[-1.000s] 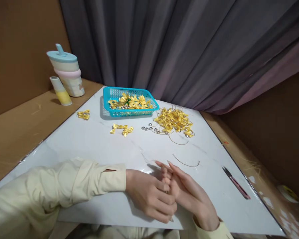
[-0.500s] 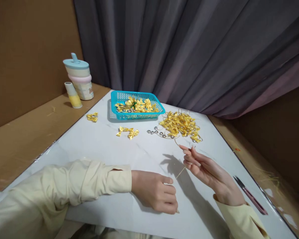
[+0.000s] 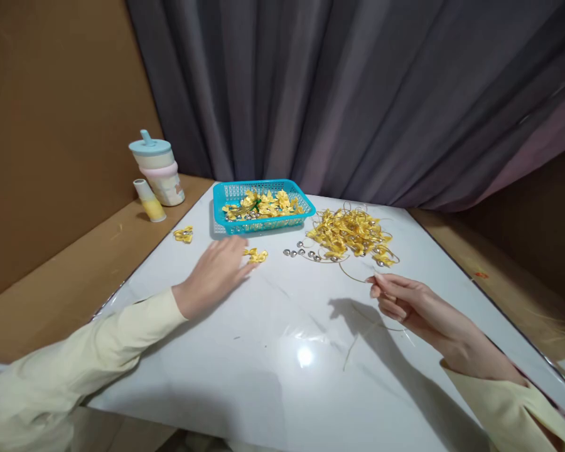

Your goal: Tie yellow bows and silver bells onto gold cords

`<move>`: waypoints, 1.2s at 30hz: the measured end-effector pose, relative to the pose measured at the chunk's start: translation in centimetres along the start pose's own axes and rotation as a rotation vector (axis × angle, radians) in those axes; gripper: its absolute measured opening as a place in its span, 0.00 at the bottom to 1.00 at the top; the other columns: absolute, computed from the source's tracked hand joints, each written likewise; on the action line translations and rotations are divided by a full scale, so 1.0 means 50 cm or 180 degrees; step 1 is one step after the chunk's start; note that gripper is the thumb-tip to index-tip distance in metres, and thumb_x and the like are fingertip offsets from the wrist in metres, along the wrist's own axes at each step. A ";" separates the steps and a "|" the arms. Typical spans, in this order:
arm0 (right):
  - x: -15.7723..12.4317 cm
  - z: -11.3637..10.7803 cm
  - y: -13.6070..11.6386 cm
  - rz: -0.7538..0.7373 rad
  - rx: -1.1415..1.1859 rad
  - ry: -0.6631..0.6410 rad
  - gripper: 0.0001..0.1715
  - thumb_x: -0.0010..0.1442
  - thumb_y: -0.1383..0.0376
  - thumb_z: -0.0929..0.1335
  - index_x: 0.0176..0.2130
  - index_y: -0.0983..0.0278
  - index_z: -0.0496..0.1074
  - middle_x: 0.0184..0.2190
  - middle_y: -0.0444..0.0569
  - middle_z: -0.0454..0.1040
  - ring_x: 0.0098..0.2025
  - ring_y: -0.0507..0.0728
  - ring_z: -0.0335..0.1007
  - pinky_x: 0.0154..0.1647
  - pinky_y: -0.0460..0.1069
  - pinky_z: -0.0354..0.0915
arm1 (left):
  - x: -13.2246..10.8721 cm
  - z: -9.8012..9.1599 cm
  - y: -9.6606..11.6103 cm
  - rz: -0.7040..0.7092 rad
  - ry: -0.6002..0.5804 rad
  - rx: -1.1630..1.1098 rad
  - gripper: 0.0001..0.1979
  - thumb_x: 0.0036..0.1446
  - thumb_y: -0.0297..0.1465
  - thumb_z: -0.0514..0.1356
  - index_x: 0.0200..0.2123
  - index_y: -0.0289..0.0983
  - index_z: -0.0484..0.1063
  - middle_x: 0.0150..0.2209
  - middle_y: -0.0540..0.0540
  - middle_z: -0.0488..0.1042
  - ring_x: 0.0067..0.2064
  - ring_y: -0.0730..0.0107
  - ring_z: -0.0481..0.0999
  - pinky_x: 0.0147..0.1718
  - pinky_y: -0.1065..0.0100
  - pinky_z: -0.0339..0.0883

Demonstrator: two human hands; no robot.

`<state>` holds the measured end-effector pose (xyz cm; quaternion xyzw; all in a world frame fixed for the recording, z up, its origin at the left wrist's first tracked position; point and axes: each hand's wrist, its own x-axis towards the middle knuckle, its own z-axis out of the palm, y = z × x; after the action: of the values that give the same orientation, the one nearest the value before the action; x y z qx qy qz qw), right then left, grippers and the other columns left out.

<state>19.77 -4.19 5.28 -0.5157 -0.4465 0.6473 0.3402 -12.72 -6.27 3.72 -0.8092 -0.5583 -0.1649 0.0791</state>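
My left hand (image 3: pixel 216 273) reaches over the near side of the table, thumb and fingers apart, beside small yellow ribbon bows (image 3: pixel 257 255). It covers part of them, and whether its fingertips touch a bow is hard to see. My right hand (image 3: pixel 417 307) is raised above the table, pinching a thin gold cord (image 3: pixel 351 275) between thumb and index finger. One end of that cord runs back toward small silver bells (image 3: pixel 311 254); another stretch hangs below the hand. Just behind lies a heap of yellow bows on cords with bells (image 3: pixel 348 231).
A blue basket (image 3: pixel 268 229) holding more yellow bows stands at the back. One separate bow piece (image 3: pixel 183 235) lies at the left. A lidded cup (image 3: pixel 162 182) and a small yellow-white bottle (image 3: pixel 149 201) stand beyond the table's left edge. A grey curtain (image 3: pixel 282 94) hangs behind.
My left hand has moved from the front of the table, away from me and leftward, to the loose bows, its curled fingers now spread. My right hand still pinches the cord.
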 end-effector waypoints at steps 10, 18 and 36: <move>-0.003 0.019 -0.014 -0.0420 0.0003 0.0094 0.22 0.50 0.59 0.72 0.41 0.58 0.60 0.24 0.42 0.72 0.16 0.46 0.53 0.17 0.43 0.52 | -0.017 0.058 -0.078 -0.0756 -0.0382 -0.0458 0.10 0.59 0.37 0.50 0.34 0.36 0.64 0.38 0.42 0.69 0.41 0.57 0.68 0.41 0.59 0.60; -0.001 0.052 0.013 -0.1034 -0.0919 0.0162 0.14 0.55 0.56 0.66 0.37 0.64 0.70 0.29 0.47 0.72 0.17 0.48 0.60 0.22 0.47 0.58 | -0.008 0.002 -0.058 -0.1401 -0.0769 -0.1935 0.11 0.54 0.38 0.55 0.30 0.35 0.70 0.32 0.45 0.73 0.34 0.63 0.70 0.35 0.65 0.60; -0.018 0.110 0.070 -0.0459 -0.0559 -0.1355 0.20 0.56 0.53 0.66 0.30 0.68 0.71 0.15 0.41 0.67 0.17 0.47 0.62 0.21 0.43 0.60 | 0.037 0.062 0.129 -0.1048 -0.2735 -0.5686 0.14 0.56 0.39 0.57 0.28 0.33 0.72 0.25 0.49 0.67 0.25 0.76 0.64 0.26 0.73 0.61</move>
<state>14.69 -7.54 2.71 -0.3620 -0.5984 0.6741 0.2375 -5.58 -6.01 1.86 -0.4757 -0.3163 -0.2262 -0.7890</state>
